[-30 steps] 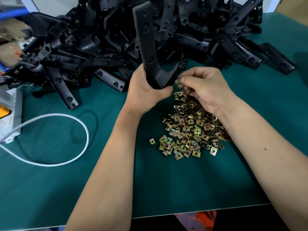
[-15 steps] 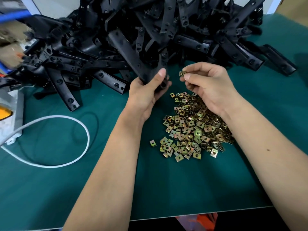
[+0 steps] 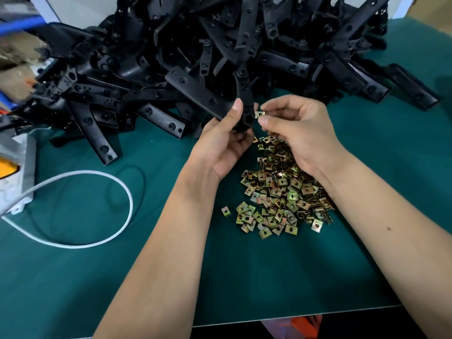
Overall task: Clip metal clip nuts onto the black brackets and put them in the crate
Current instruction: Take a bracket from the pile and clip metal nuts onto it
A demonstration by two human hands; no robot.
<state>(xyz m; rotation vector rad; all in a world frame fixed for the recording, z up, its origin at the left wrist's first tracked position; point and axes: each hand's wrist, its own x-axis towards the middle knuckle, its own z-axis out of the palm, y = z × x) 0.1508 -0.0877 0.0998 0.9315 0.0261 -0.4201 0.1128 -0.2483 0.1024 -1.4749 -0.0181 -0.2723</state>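
**Clip nut lined up at the bracket end**

A second ago the left hand (image 3: 223, 140) held the black bracket (image 3: 203, 94) standing upright, and the right hand (image 3: 299, 133) was low over the loose nuts. Since then the bracket has been tipped over so that it slants away to the far left, with its near end turned toward the right hand. The right hand has risen with one clip nut (image 3: 259, 114) and now holds it just beside that end, apart from it by a thin gap. This reads as the last alignment before the nut is pushed on; nothing is clipped yet, and no crate is in view.

The left grip is curled round the bracket's near end, thumb up along its face. The right grip pinches the nut between thumb and forefinger.

The held bracket is a flat, matt black strip with round holes along its length and one large hole at the near end, close by the nut. The nut is a small, square, yellowish metal piece with a centre hole, face toward the camera. The pile of clip nuts (image 3: 281, 192) lies on the green worktop (image 3: 97, 277) under the right wrist, and the heap of brackets (image 3: 244, 45) fills the far side.
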